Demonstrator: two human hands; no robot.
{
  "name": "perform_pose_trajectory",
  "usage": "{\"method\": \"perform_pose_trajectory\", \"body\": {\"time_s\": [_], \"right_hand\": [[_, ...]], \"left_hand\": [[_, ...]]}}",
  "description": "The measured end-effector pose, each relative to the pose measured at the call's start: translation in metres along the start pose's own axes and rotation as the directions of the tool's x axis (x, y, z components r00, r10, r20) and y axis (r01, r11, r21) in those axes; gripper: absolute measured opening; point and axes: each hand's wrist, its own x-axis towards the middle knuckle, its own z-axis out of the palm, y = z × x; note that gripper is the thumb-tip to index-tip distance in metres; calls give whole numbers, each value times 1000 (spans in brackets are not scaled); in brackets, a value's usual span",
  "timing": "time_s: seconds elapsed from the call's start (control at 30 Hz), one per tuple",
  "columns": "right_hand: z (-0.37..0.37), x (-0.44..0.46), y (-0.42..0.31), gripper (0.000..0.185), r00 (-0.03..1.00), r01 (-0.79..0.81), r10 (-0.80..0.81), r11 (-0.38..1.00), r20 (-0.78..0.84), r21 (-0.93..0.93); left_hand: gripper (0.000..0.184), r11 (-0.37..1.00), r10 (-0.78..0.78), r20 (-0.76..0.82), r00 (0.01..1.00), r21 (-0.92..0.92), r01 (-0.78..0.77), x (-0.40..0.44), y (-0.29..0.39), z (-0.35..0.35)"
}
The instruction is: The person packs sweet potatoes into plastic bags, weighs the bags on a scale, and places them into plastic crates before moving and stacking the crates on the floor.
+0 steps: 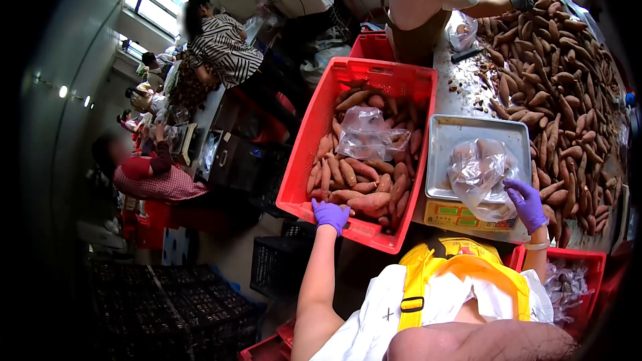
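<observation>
My left hand (330, 216), in a purple glove, is closed over the near left rim of a red plastic crate (286, 194). Inside the crate lie many sweet potatoes (361, 184), with a clear plastic bag (371, 135) on top of them. A filled clear plastic bag (483, 172) rests on the metal tray (438, 160) of a yellow scale (461, 216). Beside that bag's right edge is my right hand (527, 204), also purple-gloved, its fingers bent and apart. Whether the fingertips touch the plastic cannot be made out.
A large heap of sweet potatoes (562, 86) covers the table to the right. Across it, a co-worker's dark-gloved hand (519, 2) reaches onto the heap. Black crates (174, 301) stand on the floor at left. Another red crate (588, 294) holds bagged items at lower right.
</observation>
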Motion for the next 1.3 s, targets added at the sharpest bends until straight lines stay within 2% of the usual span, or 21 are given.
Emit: {"method": "perform_pose_trajectory", "body": {"time_s": [0.07, 0.1, 0.17, 0.2, 0.3, 0.37, 0.4, 0.43, 0.47, 0.5, 0.6, 0.63, 0.67, 0.77, 0.8, 0.87, 0.9, 1.0, 1.07, 1.2, 1.3], "right_hand": [[1, 0, -1, 26, 1000, 24, -24, 1000, -2, -11], [3, 1, -2, 25, 999, 50, -50, 999, -14, -19], [4, 2, 12, 24, 999, 46, -46, 999, -17, 1], [4, 4, 17, 24, 999, 36, -36, 999, -20, 18], [6, 0, 1, 24, 1000, 12, -12, 999, -9, 48], [2, 0, 0, 25, 1000, 6, -6, 999, -5, 37], [1, -1, 1, 25, 999, 39, -39, 999, -12, 4], [1, -3, 3, 25, 997, 66, -67, 997, -23, -26], [1, -5, 0, 25, 998, 63, -63, 998, -15, -24], [-1, -8, -6, 25, 998, 57, -58, 998, -13, -27], [-5, -15, -21, 25, 998, 62, -64, 995, -24, -81], [-6, -16, -24, 24, 996, 68, -74, 991, -45, -114], [-8, -18, -29, 22, 994, 92, -100, 983, -45, -158], [-7, -19, -24, 21, 986, 135, -149, 977, -76, -162], [-7, -19, -31, 21, 984, 146, -162, 971, -72, -188], [-9, -16, -38, 24, 974, 198, -220, 941, -49, -276], [-10, -16, -42, 26, 966, 226, -254, 921, -49, -318], [-7, -15, -57, 29, 949, 265, -310, 889, -65, -374], [-2, -17, -61, 31, 919, 343, -386, 881, -75, -327], [9, -19, -69, 31, 873, 439, -487, 801, -16, -406], [5, -22, -66, 29, 851, 402, -522, 714, -53, -574]], "left_hand": [[62, 998, -47, 344, 938, -21, 58, 5, 4, -19], [62, 998, -49, 342, 938, -20, 59, 7, 1, -5], [54, 994, -2, -272, 962, 107, 32, 16, -9, 47], [52, 999, 5, -251, 968, 40, 5, 17, -15, 60], [59, 996, -62, 389, 919, 86, 31, 7, 5, -22], [61, 986, 12, -127, 992, 164, 9, 19, -7, 23], [62, 980, 92, -412, 907, 198, -10, 18, -9, 26], [62, 978, 108, -405, 908, 207, -24, 21, -13, 27], [61, 991, 49, -73, 996, 127, -40, 24, -16, 28], [60, 998, 15, 272, 962, 51, -30, 21, -11, 15], [56, 998, 16, 241, 970, 48, -28, 18, -3, 4], [51, 999, 23, 218, 976, 36, -31, 22, 3, 3], [49, 978, 157, -45, 987, -132, -162, 29, 6, 12], [46, 766, 217, -594, 774, -388, -513, 29, 61, -17], [52, 594, 238, -646, 725, -494, -635, 21, 88, -47], [57, 481, 259, -474, 841, -692, -538, -5, 132, -99], [60, 481, 340, -697, 632, -449, -753, -11, 148, -117], [72, 345, 376, -750, 544, -432, -834, -53, 193, -173], [78, 261, 475, -822, 314, -209, -942, -75, 219, -190], [84, 513, 565, -754, 336, 2, -859, -72, 275, -179], [80, 514, 376, -847, 376, -147, -845, -59, 269, -180]]}}
